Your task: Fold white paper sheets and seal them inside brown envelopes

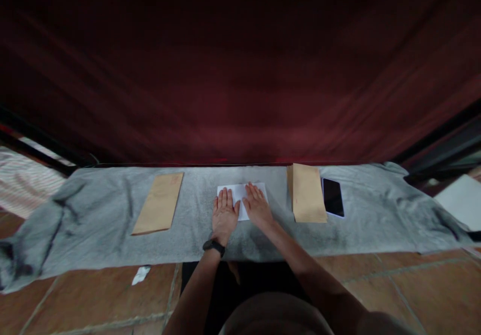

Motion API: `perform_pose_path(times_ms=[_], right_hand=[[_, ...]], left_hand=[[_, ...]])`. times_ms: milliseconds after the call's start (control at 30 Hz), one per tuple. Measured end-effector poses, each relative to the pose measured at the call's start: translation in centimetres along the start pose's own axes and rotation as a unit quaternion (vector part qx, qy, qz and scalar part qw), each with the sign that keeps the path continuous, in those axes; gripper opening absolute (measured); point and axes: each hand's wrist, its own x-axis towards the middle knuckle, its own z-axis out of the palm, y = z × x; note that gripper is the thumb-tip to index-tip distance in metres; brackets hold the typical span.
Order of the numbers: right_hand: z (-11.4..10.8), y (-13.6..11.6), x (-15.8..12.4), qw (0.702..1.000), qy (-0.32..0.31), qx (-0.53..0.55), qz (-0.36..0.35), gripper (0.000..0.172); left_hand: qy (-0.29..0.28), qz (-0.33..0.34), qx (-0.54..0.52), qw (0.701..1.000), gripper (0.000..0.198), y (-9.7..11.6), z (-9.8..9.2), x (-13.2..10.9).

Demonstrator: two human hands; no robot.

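Observation:
A white sheet of paper point(241, 215) lies on the grey cloth in front of me. My left hand point(225, 214) rests flat on its left part, fingers stretched out and pointing away from me; a dark watch point(214, 247) is on that wrist. On the right part of the paper lies my right hand point(257, 205), also flat with its fingers extended. Both palms face down and the thumbs point toward each other, a little apart. The hands hide much of the sheet, so I cannot tell whether it is folded.
A brown envelope point(160, 203) lies to the left. On the right is a stack of brown envelopes point(308, 194), with a phone point(333, 197) beside it. The grey cloth point(101, 209) runs along a dark red curtain point(240, 99). A white scrap point(141, 275) lies on the tiled floor.

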Motion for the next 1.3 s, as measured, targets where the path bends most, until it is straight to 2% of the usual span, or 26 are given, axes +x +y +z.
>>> perform_pose_path(times_ms=[100, 167, 400, 500, 733, 1000, 1300], right_hand=[[0.9, -2.0, 1.4, 0.999, -0.038, 0.015, -0.024, 0.053], [1.4, -2.3, 1.8, 0.999, -0.042, 0.014, -0.026, 0.052], [1.6, 0.0, 1.5, 1.0, -0.01, -0.022, 0.0, 0.053], [1.5, 1.3, 1.1, 0.999, 0.008, -0.032, 0.033, 0.054], [0.8, 3.5, -0.7, 0.996, 0.029, -0.054, 0.06, 0.056], [-0.5, 3.5, -2.0, 0.996, 0.013, -0.063, 0.066, 0.055], [-1.0, 3.1, -1.9, 0.996, 0.028, -0.052, 0.061, 0.055]], left_hand=[[-0.007, 0.002, 0.005, 1.0, 0.058, -0.2, 0.0, 0.0], [-0.009, 0.006, 0.01, 1.0, 0.057, -0.2, 0.1, 0.0], [0.001, 0.004, 0.01, 1.0, 0.061, -0.3, 0.4, -0.1], [0.003, 0.003, 0.004, 1.0, 0.061, -0.3, 0.3, -0.1], [0.012, 0.008, 0.003, 1.0, 0.061, -0.2, 0.1, -0.1], [0.014, 0.003, -0.007, 1.0, 0.06, -0.5, -0.8, -0.9], [0.0, -0.012, -0.024, 1.0, 0.059, -2.7, -2.0, -3.3]])
